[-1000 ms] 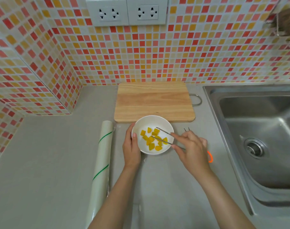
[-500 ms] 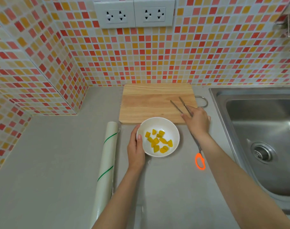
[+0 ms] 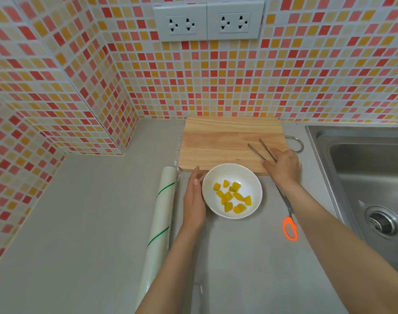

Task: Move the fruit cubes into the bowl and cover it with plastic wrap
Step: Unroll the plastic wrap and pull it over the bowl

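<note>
White bowl (image 3: 232,191) holds the fruit cubes (image 3: 233,196), touching the open left hand (image 3: 193,196). The plastic wrap roll (image 3: 160,220) lies lengthwise just outside it, nearer than the right hand (image 3: 281,165), which holds the tongs (image 3: 260,150).

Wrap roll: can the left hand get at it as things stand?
Probably yes. The left hand is open against the bowl and holds nothing, and the wrap roll lies right beside it on its outer side, with nothing between them.
</note>
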The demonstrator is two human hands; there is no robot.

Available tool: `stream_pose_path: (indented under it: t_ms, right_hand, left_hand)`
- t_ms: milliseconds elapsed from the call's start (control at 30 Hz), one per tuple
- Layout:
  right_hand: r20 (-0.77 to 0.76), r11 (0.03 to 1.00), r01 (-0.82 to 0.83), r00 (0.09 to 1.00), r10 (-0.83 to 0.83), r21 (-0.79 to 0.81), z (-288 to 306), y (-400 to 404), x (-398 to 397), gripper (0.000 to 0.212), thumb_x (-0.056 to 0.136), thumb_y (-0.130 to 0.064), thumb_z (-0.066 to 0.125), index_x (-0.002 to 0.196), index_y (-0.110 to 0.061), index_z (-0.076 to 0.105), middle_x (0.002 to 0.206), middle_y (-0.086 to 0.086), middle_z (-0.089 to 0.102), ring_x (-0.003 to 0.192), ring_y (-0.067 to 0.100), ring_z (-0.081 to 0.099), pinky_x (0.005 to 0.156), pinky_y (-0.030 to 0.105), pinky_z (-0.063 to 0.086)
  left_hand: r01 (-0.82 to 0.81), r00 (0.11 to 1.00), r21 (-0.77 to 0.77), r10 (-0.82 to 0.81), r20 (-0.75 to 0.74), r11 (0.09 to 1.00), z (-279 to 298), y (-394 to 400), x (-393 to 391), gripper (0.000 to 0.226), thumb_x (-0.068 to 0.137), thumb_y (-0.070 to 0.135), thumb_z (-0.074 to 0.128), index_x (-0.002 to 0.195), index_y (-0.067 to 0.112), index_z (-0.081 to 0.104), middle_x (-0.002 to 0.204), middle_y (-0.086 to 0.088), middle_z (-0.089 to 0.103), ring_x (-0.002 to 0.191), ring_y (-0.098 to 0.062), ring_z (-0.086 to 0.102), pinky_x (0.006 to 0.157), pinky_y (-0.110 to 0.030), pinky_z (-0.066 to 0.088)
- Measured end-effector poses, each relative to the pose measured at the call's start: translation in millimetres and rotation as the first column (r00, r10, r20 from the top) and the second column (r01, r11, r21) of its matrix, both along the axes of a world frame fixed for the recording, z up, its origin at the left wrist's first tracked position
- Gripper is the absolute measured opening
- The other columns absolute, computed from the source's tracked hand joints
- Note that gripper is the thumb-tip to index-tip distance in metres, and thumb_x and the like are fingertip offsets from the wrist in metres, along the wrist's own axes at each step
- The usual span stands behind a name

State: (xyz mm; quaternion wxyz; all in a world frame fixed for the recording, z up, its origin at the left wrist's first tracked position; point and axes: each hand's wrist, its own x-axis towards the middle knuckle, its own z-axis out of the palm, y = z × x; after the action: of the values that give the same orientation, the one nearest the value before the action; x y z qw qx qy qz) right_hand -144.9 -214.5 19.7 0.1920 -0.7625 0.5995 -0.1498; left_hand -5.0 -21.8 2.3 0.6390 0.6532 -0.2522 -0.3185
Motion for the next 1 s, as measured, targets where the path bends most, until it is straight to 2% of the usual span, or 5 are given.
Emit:
stream_pose_path:
  t_ms: [233,333,633,867,1000]
  right_hand:
    - [0.644,0.978,0.007,0.753,0.133,-0.210,51,80,18,0.029,0.087,-0.010,0.058,0.115,-0.010,0.064,0.102,0.011,0.057,0.079,0.003,0.055,0.076,0.002,0.040]
    - [0.761,0.971,-0.224,0.615,0.205,-0.081,51,153,35,0.023,0.087,-0.012,0.055,0.105,-0.017,0.068,0.085,-0.007,0.059,0.070,-0.002,0.055,0.067,0.008,0.043]
    - [0.750,0.666,-0.488,0.640,-0.167,0.565,-10,262,90,0.032,0.091,-0.003,0.047,0.090,-0.024,0.070,0.074,-0.013,0.070,0.067,0.000,0.060,0.064,0.017,0.046]
    - [0.611,0.530,-0.354,0.644,-0.460,0.771,4,241,101,0.019,0.089,-0.011,0.055,0.075,-0.018,0.064,0.070,0.004,0.062,0.057,0.013,0.053,0.050,0.019,0.042]
    - [0.668,0.634,-0.330,0.616,-0.418,0.700,19,234,100,0.015,0.085,-0.013,0.062,0.070,-0.015,0.065,0.067,0.002,0.064,0.055,0.009,0.055,0.054,0.020,0.044]
  left_hand:
    - [-0.020,0.982,0.010,0.018,0.186,1.000,37,44,66,0.044,0.093,0.046,0.026,0.131,0.033,0.046,0.132,0.004,0.056,0.123,-0.012,0.053,0.103,-0.028,0.039]
    - [-0.042,0.954,0.168,-0.010,0.299,0.985,26,77,85,0.047,0.098,0.040,0.030,0.140,0.022,0.042,0.144,-0.001,0.048,0.134,-0.013,0.043,0.111,-0.029,0.029]
    - [0.041,0.849,0.643,-0.365,0.381,0.764,-16,128,71,0.052,0.102,0.034,0.027,0.151,0.022,0.012,0.161,0.006,0.005,0.147,-0.011,-0.006,0.115,-0.040,-0.015]
    - [0.138,0.940,0.507,-0.273,0.204,0.851,2,126,57,0.046,0.102,0.039,0.023,0.145,0.048,0.007,0.153,0.021,0.019,0.145,-0.001,0.004,0.112,-0.036,-0.025]
    - [0.168,0.980,0.227,-0.186,0.063,0.959,21,124,52,0.049,0.099,0.042,0.032,0.144,0.048,0.014,0.150,0.030,0.023,0.142,0.000,0.022,0.120,-0.036,0.011]
